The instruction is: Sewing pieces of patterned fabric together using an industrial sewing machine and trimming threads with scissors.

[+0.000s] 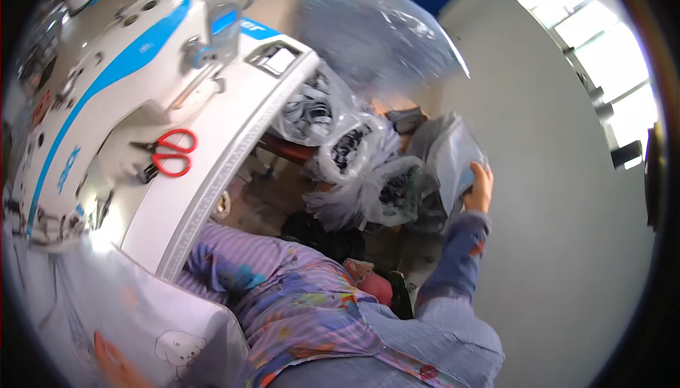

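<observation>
Stretched out to the right, my right hand (480,191) grips the edge of a translucent plastic bag (453,158). Its fingers are closed round the rim, and the contents of this bag are hard to make out. At the lower left my left hand (117,363) is smeared by motion, over or beside a pale cloth (180,313) printed with a white cartoon dog. Whether it holds anything cannot be seen. Beside the bag I grip stand other clear bags: one with small black pieces (398,193), another with dark pieces (348,150), and one with grey and black strips (308,108).
A white and blue sewing machine (106,80) stands on a white table (191,207) at my left. Red-handled scissors (173,154) lie on the table. Clear plastic sheeting (368,30) hangs behind the bags. A plain wall (552,246) closes off the right side, with a window above.
</observation>
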{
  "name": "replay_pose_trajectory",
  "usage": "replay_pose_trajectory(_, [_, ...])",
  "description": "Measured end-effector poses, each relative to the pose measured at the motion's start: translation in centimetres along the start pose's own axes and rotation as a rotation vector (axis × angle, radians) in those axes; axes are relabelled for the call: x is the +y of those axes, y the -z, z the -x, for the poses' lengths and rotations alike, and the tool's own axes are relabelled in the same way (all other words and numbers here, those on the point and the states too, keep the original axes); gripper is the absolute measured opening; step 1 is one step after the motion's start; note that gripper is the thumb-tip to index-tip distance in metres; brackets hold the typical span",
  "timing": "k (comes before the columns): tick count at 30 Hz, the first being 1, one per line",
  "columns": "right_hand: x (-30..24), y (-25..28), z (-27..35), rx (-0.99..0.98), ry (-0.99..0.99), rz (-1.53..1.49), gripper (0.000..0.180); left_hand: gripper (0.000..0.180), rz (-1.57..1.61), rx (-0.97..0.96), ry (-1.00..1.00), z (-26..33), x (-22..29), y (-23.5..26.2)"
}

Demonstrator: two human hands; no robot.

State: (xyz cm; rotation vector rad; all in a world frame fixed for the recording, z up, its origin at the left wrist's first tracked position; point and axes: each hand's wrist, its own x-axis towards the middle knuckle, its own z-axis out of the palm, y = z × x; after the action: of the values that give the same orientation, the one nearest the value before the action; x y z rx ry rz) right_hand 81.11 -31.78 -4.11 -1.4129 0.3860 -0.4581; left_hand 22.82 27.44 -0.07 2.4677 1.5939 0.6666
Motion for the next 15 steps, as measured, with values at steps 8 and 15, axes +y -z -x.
replay_pose_trajectory(8, [-4.6, -14.9, 38.9, -0.858, 0.044, -0.373, 0.049, 0.088, 0.832, -0.637, -0.788, 3.1, 18.8, -4.0])
replay_pose_trajectory(15, [-5.5, -22.6, 44.3, -2.147, 0.447, -0.454, 0.05, 0.033, 1.095, -0.317, 0.272, 6.5, 4.8, 1.5])
